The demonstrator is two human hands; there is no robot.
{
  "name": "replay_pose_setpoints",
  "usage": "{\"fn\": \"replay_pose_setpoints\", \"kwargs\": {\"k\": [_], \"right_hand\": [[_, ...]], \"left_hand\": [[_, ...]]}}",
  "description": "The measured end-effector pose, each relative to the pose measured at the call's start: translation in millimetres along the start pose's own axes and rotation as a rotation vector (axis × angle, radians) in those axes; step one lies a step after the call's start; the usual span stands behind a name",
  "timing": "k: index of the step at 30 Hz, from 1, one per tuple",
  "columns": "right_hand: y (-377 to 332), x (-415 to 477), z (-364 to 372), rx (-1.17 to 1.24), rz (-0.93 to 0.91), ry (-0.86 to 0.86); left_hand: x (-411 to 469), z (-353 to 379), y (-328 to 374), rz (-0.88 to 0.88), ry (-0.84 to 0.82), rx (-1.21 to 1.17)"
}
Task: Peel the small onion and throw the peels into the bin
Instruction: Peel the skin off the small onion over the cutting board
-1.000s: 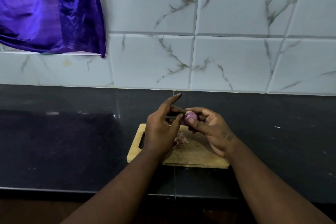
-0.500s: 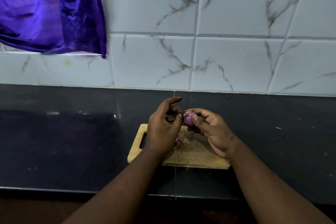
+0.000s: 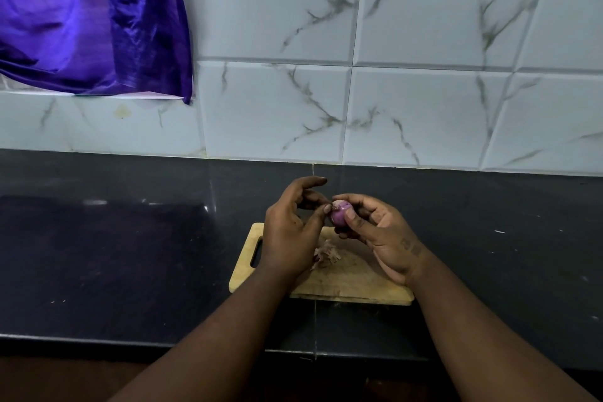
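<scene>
A small purple onion point(image 3: 339, 214) is held above the wooden cutting board point(image 3: 352, 284) between the thumb and fingers of my right hand point(image 3: 378, 232). My left hand point(image 3: 292, 232) is beside it, thumb and a fingertip pinching at the skin on the onion's left end, with the index finger raised. A small heap of dry onion peels point(image 3: 326, 254) lies on the board under my hands. No bin is in view.
The board lies on a black stone counter point(image 3: 130, 254) near its front edge. A white marbled tile wall point(image 3: 424, 108) rises behind. A purple cloth point(image 3: 91, 16) hangs at the upper left, over the wall.
My right hand has turned the onion slightly, and my left fingers have stayed pinching at its left end. Both hands hold nearly the same place above the board.
</scene>
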State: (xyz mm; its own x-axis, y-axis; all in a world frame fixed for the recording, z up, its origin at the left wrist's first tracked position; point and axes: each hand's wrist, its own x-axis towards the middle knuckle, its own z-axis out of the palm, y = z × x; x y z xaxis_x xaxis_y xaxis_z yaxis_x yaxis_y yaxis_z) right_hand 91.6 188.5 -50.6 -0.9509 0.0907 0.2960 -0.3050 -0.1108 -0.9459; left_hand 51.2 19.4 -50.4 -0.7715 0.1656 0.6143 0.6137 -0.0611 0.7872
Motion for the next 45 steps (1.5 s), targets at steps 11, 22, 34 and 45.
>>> {"fn": "replay_pose_setpoints", "kwargs": {"k": [11,22,34,45], "right_hand": [[-1,0,-1,0.079,-0.023,-0.053],[0,-2,-3,0.117,0.004,-0.041],[-2,-6,1,-0.028,0.030,0.001],[-2,-6,1,-0.089,0.008,-0.001]], "left_hand": [[4,0,-13,-0.089,-0.001,0.078],[0,-1,-5,0.028,0.009,0.196],[-2,-3,-5,0.127,-0.038,0.199],[-3,3,-4,0.244,-0.049,0.435]]}}
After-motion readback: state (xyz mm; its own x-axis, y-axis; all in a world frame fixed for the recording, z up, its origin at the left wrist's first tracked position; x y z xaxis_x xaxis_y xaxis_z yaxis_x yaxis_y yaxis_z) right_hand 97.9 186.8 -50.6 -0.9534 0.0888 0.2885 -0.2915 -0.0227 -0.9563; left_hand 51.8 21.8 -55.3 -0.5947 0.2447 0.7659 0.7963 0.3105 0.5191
